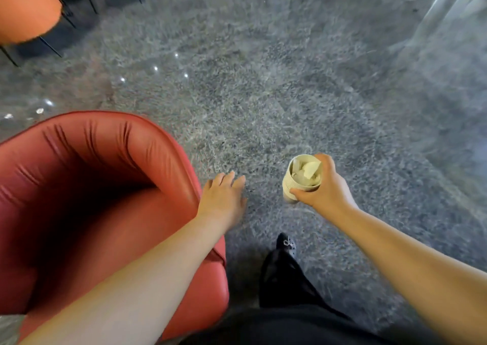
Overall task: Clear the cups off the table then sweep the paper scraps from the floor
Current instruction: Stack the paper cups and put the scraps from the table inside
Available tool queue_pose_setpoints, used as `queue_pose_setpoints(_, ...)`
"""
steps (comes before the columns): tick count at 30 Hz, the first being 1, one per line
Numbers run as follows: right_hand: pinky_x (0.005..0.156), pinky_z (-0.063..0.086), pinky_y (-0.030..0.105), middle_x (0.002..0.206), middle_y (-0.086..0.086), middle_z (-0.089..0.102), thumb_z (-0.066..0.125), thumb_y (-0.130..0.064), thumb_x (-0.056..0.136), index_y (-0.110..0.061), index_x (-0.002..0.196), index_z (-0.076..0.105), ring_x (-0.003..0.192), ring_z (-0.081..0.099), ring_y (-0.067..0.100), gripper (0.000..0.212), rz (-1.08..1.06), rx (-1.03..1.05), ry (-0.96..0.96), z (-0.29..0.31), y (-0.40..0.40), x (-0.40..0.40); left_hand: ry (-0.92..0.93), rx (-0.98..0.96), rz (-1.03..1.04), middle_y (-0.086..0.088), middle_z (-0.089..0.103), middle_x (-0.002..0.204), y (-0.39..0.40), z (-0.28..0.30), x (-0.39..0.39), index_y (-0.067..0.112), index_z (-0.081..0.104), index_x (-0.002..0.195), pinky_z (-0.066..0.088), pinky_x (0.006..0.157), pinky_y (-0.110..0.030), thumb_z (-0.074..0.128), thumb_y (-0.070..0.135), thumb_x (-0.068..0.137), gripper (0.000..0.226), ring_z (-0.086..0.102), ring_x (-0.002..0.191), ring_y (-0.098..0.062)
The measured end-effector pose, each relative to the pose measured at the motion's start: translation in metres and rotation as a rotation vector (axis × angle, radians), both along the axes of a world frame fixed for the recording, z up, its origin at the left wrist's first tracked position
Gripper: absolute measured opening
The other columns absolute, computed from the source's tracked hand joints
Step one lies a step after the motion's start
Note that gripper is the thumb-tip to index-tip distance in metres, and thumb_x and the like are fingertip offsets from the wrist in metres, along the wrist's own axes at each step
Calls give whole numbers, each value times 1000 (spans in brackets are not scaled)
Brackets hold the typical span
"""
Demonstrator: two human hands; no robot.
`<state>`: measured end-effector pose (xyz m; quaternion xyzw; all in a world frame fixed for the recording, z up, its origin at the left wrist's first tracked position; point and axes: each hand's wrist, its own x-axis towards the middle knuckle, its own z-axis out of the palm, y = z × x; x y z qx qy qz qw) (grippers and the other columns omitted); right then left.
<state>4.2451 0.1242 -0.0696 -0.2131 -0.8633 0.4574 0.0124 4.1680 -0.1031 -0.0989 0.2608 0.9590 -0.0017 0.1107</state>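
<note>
Lounge: red armchair (105,199), speckled polished floor (263,94).

Two hands are seen, a left (222,195) and a right (325,184), along with one cup (299,180) stuffed with paper, two red chairs (87,186) (26,7), one black shoe (287,243) and one grey floor (263,81).

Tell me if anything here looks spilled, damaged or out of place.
Nothing looks spilled or damaged. The right hand grips a paper cup stuffed with crumpled paper; the left hand is open beside the red armchair. No scraps show on the blurred floor.
</note>
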Motion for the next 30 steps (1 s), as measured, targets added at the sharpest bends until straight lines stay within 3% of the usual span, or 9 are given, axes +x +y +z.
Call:
queue_pose_setpoints(11,55,36,12,90,-22,53,85,-38,61,-58,103,26,78,53,-5,75,135,35,7,20,94,-224,-39,53,191,-4,34,151,81,11,-203,24,34,146,27,111,-43,47,40,95,56,27,139,-26)
queue_pose_setpoints(17,55,42,19,96,-19,55,84,-37,61,-50,114,31,84,55,0,76,156,10,-4,16,106,-342,-52,42,266,-4,32,154,79,10,-309,23,32,148,26,113,-44,43,43,97,56,26,140,-27)
queue_pose_setpoints(26,54,37,15,90,-22,55,84,-39,60,-59,104,28,79,54,-4,74,118,1,25,12,105,-553,-104,-1,278,-3,24,159,78,1,-522,23,26,151,24,115,-44,41,45,99,59,20,144,-26)
queue_pose_setpoints(30,55,39,17,93,-21,55,84,-41,60,-53,112,31,81,55,-2,76,91,-2,34,16,116,-640,-84,-18,249,-4,23,159,87,13,-614,23,23,152,23,116,-45,41,45,99,61,21,144,-28)
